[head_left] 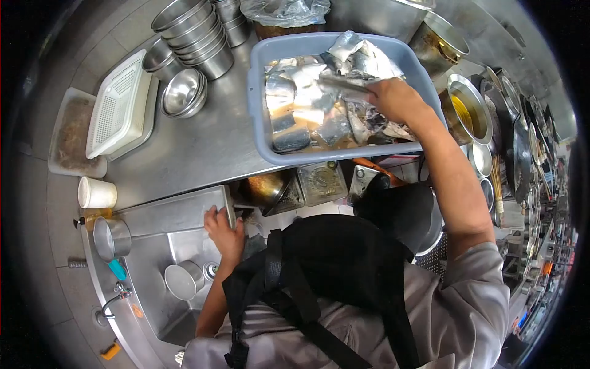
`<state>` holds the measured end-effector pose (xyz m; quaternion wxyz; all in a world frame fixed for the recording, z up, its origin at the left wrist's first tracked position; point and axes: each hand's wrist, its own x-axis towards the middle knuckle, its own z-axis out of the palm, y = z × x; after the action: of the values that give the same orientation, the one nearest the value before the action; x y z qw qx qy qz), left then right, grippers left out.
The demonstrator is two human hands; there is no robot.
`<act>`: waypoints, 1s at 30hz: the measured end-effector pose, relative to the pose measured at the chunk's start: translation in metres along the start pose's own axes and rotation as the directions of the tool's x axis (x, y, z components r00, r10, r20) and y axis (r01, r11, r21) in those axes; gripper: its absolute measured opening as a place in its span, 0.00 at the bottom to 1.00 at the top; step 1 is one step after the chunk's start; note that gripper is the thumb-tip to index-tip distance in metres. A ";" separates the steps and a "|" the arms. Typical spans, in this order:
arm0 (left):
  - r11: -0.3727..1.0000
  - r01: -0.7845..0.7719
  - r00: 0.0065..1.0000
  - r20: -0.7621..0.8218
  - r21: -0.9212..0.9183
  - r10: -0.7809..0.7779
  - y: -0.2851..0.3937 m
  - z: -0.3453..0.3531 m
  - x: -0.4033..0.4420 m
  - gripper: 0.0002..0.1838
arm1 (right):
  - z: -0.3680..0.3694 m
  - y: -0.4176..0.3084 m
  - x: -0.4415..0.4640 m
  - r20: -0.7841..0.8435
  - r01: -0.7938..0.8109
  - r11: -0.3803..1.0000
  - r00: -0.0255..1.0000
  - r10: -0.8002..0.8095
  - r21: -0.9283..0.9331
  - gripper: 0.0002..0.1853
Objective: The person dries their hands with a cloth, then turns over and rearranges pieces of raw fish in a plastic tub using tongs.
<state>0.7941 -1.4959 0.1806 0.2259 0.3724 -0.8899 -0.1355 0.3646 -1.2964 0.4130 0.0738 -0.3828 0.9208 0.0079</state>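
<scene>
My right hand is closed round the end of a long metal utensil, whose far end lies among the fish; its exact kind is unclear. Beneath it, a blue-grey plastic tub holds pieces of silver-skinned fish in cloudy liquid. Larger fish chunks are heaped at the tub's far right. Lower down, my left hand grips the raised metal edge at the corner of the sink, fingers over it and thumb on the near side.
Stacked metal bowls and a white perforated basket stand on the steel counter. A metal pot sits in the sink. A pot of yellow liquid stands right of the tub. Below the counter are several containers.
</scene>
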 end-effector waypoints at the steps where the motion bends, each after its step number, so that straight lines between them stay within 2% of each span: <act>1: 1.000 -0.003 1.000 -0.018 -0.001 0.003 0.001 0.000 0.000 0.30 | 0.006 0.002 0.004 -0.001 0.003 1.000 1.000 -0.003 -0.001 0.16; 4: 1.000 0.004 1.000 -0.018 -0.009 -0.004 0.000 0.001 0.000 0.29 | 0.013 0.007 0.008 0.049 0.057 0.993 0.997 -0.052 -0.102 0.16; 7: 1.000 -0.012 1.000 -0.011 -0.024 0.011 0.002 -0.002 0.000 0.29 | 0.004 0.015 0.002 -0.016 0.086 0.988 0.996 -0.089 -0.127 0.15; 9: 1.000 0.002 1.000 0.000 -0.019 -0.002 0.003 -0.003 0.001 0.29 | -0.011 0.017 -0.008 -0.097 0.054 0.997 0.993 -0.060 -0.061 0.16; 13: 1.000 0.000 1.000 0.012 -0.010 0.000 0.003 -0.002 0.000 0.29 | -0.003 0.017 -0.004 -0.155 0.096 0.992 0.982 -0.108 -0.084 0.15; 15: 1.000 0.002 1.000 0.015 -0.012 -0.002 0.002 -0.001 0.001 0.30 | 0.021 0.006 0.018 -0.137 0.022 0.995 0.990 -0.035 -0.094 0.15; 16: 1.000 0.014 1.000 0.013 -0.009 -0.014 0.002 -0.001 0.000 0.30 | 0.022 -0.007 0.017 0.052 0.030 0.978 0.998 -0.020 -0.206 0.14; 18: 1.000 0.013 1.000 0.023 -0.008 -0.013 0.002 -0.001 0.000 0.30 | 0.058 -0.016 0.022 -0.060 -0.015 0.996 0.998 0.009 -0.093 0.14; 21: 1.000 0.020 0.999 0.026 -0.008 -0.020 0.001 0.000 0.001 0.30 | 0.058 -0.007 0.027 -0.024 -0.001 0.999 1.000 0.000 -0.042 0.15; 24: 1.000 0.013 1.000 0.016 -0.005 -0.013 0.000 -0.001 0.000 0.30 | 0.032 0.002 0.023 0.018 0.064 0.990 0.998 -0.063 -0.127 0.16; 25: 1.000 0.003 1.000 0.007 -0.003 -0.003 0.001 -0.001 0.000 0.30 | 0.027 0.002 0.021 -0.087 0.036 0.995 0.995 -0.044 -0.089 0.17; 26: 1.000 0.007 1.000 0.008 -0.004 -0.007 0.003 -0.001 0.000 0.30 | 0.027 0.002 0.026 -0.084 0.039 0.995 0.995 -0.047 -0.091 0.17; 29: 0.999 0.032 0.999 0.035 0.006 -0.033 0.004 -0.003 0.002 0.30 | 0.043 0.007 0.049 -0.131 -0.014 0.998 0.991 0.006 -0.060 0.18; 30: 1.000 0.022 0.999 0.028 0.000 -0.022 0.002 -0.001 0.001 0.30 | 0.059 0.010 0.059 -0.082 0.031 0.993 0.996 -0.041 -0.113 0.18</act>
<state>0.7928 -1.4952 0.1830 0.2121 0.3804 -0.8887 -0.1430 0.3237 -1.3267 0.3458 0.0136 -0.4029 0.9142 0.0419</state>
